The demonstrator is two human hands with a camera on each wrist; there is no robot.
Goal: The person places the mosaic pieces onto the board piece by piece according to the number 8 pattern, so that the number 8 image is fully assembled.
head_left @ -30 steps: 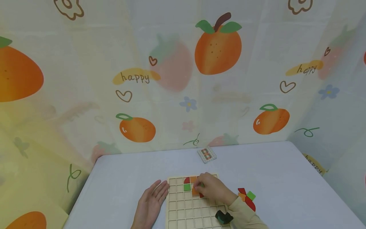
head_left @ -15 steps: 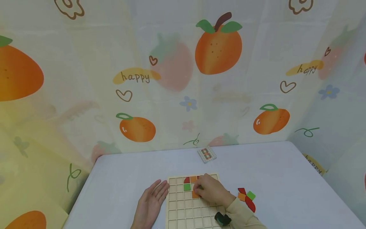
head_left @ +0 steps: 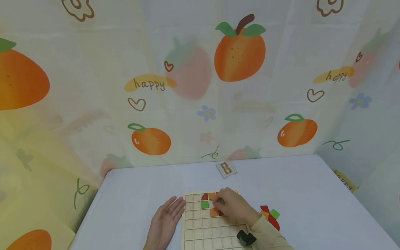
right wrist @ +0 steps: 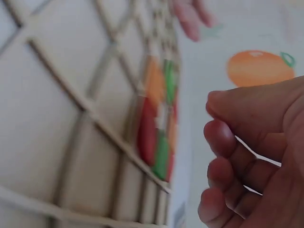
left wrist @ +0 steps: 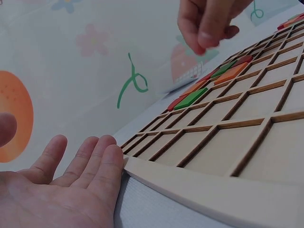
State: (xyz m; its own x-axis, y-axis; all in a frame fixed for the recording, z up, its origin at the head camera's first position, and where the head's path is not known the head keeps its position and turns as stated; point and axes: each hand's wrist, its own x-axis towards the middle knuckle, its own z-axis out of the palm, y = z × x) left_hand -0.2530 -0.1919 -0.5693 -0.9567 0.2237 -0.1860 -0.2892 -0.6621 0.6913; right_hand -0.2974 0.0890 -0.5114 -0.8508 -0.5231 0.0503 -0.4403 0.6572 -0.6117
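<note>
A wooden grid board lies on the table, with red, orange and green tiles in its far cells. Palm up, my left hand lies with straight fingers, its fingertips at the board's left edge. My right hand hovers over the tiled cells, fingers curled and thumb tip against the index finger; nothing shows between them in the right wrist view. Near it sit a green square tile and an orange tile. A rounded red tile and another green tile appear in the right wrist view.
Right of the board lie loose tiles: a green square, an orange tile and red tiles. A stack of pattern cards rests near the table's back edge. Behind hangs a fruit-printed curtain.
My right hand shifts slightly over the same tiles, uncovering a bit of the red tile beside the orange one since half a second ago. The left hand stays put.
</note>
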